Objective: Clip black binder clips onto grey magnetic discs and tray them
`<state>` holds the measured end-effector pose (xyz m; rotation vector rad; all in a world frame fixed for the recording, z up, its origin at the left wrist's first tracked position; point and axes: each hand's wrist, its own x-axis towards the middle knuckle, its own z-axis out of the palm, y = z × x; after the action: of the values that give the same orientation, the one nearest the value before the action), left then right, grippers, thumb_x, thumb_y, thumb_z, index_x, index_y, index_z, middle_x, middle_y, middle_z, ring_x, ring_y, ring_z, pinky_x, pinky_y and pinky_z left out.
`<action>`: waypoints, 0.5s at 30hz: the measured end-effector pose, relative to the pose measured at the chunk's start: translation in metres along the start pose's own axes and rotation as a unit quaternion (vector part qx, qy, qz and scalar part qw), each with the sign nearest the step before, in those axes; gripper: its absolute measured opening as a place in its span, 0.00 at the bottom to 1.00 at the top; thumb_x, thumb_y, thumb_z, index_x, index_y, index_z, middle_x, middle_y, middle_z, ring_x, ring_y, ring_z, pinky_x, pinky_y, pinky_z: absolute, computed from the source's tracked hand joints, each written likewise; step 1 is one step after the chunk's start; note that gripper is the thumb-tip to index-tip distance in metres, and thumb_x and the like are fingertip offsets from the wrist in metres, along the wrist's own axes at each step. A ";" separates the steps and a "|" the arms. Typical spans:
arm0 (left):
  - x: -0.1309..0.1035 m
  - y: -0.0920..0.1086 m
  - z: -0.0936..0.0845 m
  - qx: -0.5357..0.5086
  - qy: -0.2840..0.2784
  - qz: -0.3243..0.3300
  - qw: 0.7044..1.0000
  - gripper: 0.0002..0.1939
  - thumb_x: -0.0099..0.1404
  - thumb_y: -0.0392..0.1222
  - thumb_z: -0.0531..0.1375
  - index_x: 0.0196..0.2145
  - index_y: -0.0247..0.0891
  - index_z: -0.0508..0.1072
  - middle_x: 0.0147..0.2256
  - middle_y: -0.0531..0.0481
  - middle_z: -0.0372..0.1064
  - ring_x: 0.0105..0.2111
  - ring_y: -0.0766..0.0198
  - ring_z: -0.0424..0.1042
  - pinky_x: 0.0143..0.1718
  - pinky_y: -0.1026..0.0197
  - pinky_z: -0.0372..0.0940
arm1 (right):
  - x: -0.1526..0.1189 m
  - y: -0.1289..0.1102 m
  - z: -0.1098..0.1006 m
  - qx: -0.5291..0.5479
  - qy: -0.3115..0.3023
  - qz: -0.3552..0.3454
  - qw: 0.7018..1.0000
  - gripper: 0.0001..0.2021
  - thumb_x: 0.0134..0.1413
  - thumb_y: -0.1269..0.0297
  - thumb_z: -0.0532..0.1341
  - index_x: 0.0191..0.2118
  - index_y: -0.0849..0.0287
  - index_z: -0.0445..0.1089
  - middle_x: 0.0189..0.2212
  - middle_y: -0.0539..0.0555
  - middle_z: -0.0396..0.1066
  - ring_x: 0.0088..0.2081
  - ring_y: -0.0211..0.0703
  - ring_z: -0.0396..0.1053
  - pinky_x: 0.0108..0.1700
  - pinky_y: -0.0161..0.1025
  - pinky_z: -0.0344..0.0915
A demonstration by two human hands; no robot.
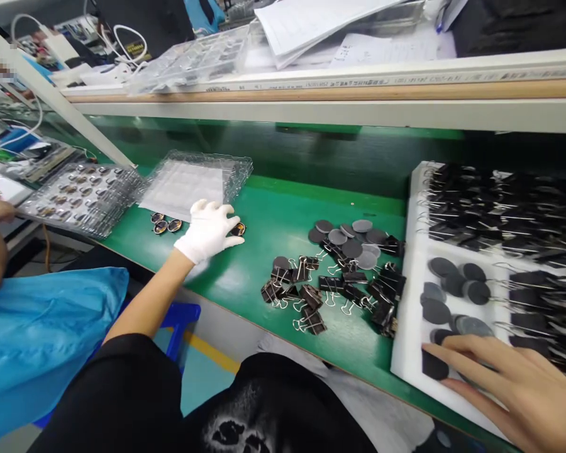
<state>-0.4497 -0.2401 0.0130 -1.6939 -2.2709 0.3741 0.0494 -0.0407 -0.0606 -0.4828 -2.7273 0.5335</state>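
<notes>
My left hand [209,228], in a white glove, rests low over the green tabletop with its fingers spread. Between its thumb and forefinger lies a small round part [238,229] with a dark rim and an orange-and-black face; whether the fingers touch it I cannot tell. Several similar round parts [174,225] lie just left of the glove. At the lower right, my bare right hand [514,384] pinches a black disc [434,366] between finger and thumb at the near end of a white tray [408,327]. More black and grey discs [446,267] lie in that tray.
Black binder clips [353,292] and loose discs [351,248] are scattered mid-table; more clips [500,195] fill the tray. Clear plastic trays [188,179] stand behind my left hand, and another stack [82,195] holds round parts. A shelf [311,110] overhangs. A blue-clothed person [51,340] sits left.
</notes>
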 end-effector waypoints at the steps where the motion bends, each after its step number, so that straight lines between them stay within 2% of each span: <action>1: 0.008 -0.004 0.000 0.002 -0.022 0.019 1.000 0.27 0.63 0.65 0.63 0.50 0.43 0.79 0.52 0.38 0.74 0.53 0.40 0.68 0.61 0.35 0.47 | -0.001 0.000 -0.003 -0.004 -0.020 -0.008 1.000 0.19 0.52 0.54 0.65 0.50 0.24 0.75 0.42 0.55 0.81 0.39 0.66 0.80 0.32 0.62 0.76; 3: 0.020 -0.010 0.002 0.003 -0.051 0.050 0.997 0.27 0.63 0.66 0.61 0.46 0.41 0.81 0.46 0.39 0.76 0.50 0.41 0.69 0.59 0.36 0.49 | -0.003 0.000 -0.007 -0.010 -0.026 -0.022 0.999 0.18 0.55 0.55 0.62 0.51 0.28 0.74 0.46 0.55 0.80 0.43 0.65 0.80 0.37 0.62 0.78; 5: 0.028 -0.010 0.004 0.004 -0.050 0.067 0.996 0.27 0.62 0.65 0.62 0.44 0.38 0.81 0.43 0.38 0.76 0.49 0.40 0.69 0.56 0.37 0.52 | -0.003 -0.004 -0.011 -0.017 0.002 -0.034 0.999 0.16 0.59 0.59 0.60 0.50 0.33 0.75 0.47 0.55 0.80 0.43 0.62 0.81 0.38 0.59 0.80; 9: 0.036 0.009 0.005 0.001 -0.032 0.085 0.996 0.21 0.67 0.57 0.58 0.36 0.35 0.80 0.38 0.37 0.76 0.47 0.41 0.71 0.52 0.41 0.57 | 0.005 -0.020 -0.018 -0.046 0.018 -0.059 0.997 0.13 0.63 0.64 0.57 0.46 0.45 0.78 0.46 0.55 0.81 0.40 0.57 0.81 0.36 0.54 0.79; 12: 0.040 0.017 0.005 -0.026 -0.018 0.089 0.996 0.23 0.72 0.55 0.53 0.42 0.35 0.80 0.41 0.37 0.78 0.47 0.44 0.73 0.50 0.44 0.59 | 0.006 -0.025 -0.019 -0.029 0.012 -0.047 0.998 0.16 0.67 0.67 0.54 0.46 0.47 0.79 0.46 0.55 0.81 0.42 0.57 0.81 0.40 0.54 0.78; 15: 0.037 0.004 -0.002 -0.070 0.042 0.055 0.995 0.24 0.76 0.52 0.46 0.49 0.39 0.79 0.50 0.40 0.77 0.52 0.49 0.73 0.54 0.47 0.60 | 0.000 -0.024 -0.018 -0.004 -0.007 -0.038 0.999 0.17 0.66 0.68 0.55 0.51 0.45 0.79 0.46 0.53 0.82 0.43 0.56 0.81 0.42 0.53 0.78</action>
<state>-0.4550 -0.2030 0.0163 -1.8709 -2.1966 0.1663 0.0499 -0.0565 -0.0347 -0.3777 -2.7504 0.5078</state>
